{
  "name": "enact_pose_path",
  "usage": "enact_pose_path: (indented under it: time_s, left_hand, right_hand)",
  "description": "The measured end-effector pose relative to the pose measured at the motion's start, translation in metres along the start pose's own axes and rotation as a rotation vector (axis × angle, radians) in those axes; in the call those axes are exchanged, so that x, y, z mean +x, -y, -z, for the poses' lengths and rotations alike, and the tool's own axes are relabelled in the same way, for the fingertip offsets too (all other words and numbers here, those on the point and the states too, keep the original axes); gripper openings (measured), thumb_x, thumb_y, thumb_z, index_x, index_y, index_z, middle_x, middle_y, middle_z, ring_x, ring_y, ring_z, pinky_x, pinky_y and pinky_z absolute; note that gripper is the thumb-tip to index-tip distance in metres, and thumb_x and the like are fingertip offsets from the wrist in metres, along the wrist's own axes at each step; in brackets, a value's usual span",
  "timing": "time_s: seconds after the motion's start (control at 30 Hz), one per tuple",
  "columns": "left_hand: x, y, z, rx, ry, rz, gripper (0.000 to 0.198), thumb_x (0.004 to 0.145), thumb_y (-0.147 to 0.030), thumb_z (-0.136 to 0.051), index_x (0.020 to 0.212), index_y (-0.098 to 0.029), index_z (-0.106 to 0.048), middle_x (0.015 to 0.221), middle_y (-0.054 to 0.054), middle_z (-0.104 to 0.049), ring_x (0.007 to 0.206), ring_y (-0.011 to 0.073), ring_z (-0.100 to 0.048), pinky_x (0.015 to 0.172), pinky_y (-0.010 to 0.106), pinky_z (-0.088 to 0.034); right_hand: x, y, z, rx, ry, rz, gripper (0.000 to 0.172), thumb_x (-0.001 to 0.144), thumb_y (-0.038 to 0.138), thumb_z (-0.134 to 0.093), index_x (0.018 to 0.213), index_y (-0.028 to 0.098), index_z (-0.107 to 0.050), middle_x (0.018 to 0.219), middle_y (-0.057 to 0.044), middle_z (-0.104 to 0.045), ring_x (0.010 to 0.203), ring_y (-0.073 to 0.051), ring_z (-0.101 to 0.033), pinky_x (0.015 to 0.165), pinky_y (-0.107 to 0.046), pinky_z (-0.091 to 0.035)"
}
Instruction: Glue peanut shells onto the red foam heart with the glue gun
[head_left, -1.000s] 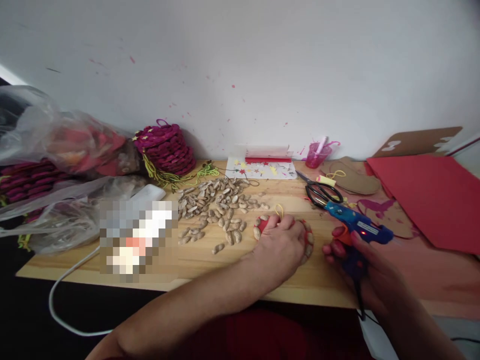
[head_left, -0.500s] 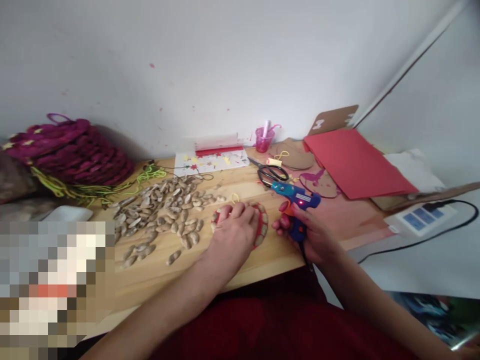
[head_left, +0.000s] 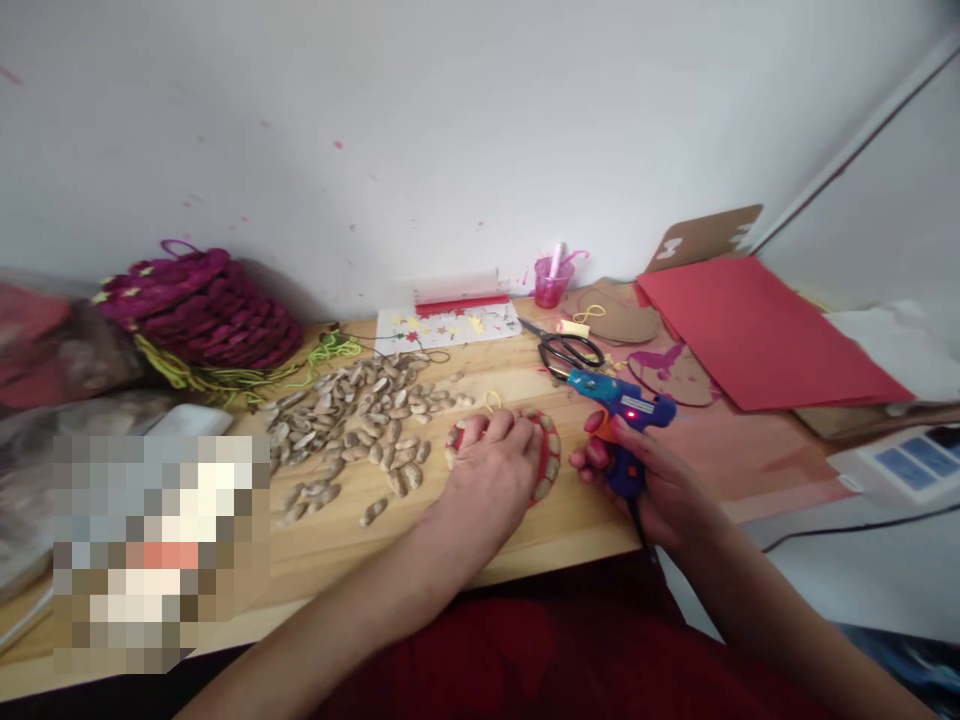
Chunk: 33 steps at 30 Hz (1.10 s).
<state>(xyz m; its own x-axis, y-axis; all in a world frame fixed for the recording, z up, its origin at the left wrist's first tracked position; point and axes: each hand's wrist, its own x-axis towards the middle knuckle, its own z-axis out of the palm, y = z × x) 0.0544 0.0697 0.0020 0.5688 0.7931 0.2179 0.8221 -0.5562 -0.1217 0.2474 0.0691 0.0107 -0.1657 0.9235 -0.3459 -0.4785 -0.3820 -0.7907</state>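
Observation:
My left hand [head_left: 491, 480] rests, fingers curled, on a red disc [head_left: 549, 468] edged with peanut shells. A small yellow loop [head_left: 493, 401] sticks out at the disc's far side. The palm and fingers hide the disc's middle. Just to the right, my right hand [head_left: 667, 490] is wrapped around a blue glue gun [head_left: 626, 405] with an orange trigger and a lit red light. Its nozzle points left and away from me, apart from the disc. Loose peanut shells [head_left: 367, 420] lie spread on the wooden table [head_left: 360, 570] left of my left hand.
Black-handled scissors [head_left: 574, 352] lie beyond the glue gun. Behind them stands a pink cup [head_left: 553, 284]. Red sheets [head_left: 772, 330] and cardboard cover the right side. A purple layered craft piece [head_left: 217, 310] leans at the back left. A power strip [head_left: 915, 465] sits at far right.
The view has swung left, so everything appears further right. Both hands keep their places: left on the disc, right around the glue gun.

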Motion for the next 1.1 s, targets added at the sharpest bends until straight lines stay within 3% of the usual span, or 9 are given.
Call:
enact_pose_path:
  time_s: [0.4,0.7,1.1]
  left_hand:
    - [-0.001,0.000,0.011,-0.018,0.007,-0.026,0.021,0.099,-0.026,-0.053,0.109,-0.014,-0.067,0.101,0.007,-0.061,0.098,0.0245,-0.051,0.079,0.042,-0.042]
    - [-0.001,-0.004,-0.003,0.045,-0.133,-0.004,0.020,0.098,-0.022,-0.053,0.101,-0.015,-0.072,0.094,0.008,-0.057,0.095,0.0249,-0.048,0.076,0.043,-0.039]
    - [-0.003,-0.001,0.005,-0.022,-0.067,-0.051,0.016,0.095,-0.023,-0.059,0.098,-0.015,-0.072,0.100,0.010,-0.058,0.100,0.0272,-0.047,0.080,0.044,-0.038]
  right_hand:
    - [0.002,0.003,0.003,-0.049,-0.075,-0.031,0.033,0.065,0.043,-0.090,0.084,0.021,-0.073,0.060,0.001,-0.063,0.069,-0.018,-0.071,0.064,-0.022,-0.061]
    - [0.004,0.006,-0.001,-0.083,-0.130,-0.065,0.041,0.050,0.043,-0.096,0.077,0.022,-0.075,0.057,0.000,-0.064,0.066,-0.019,-0.071,0.059,-0.021,-0.061]
    - [0.007,0.005,0.002,-0.120,-0.144,-0.065,0.038,0.051,0.045,-0.095,0.077,0.025,-0.074,0.056,0.002,-0.063,0.057,-0.015,-0.068,0.059,-0.020,-0.062]
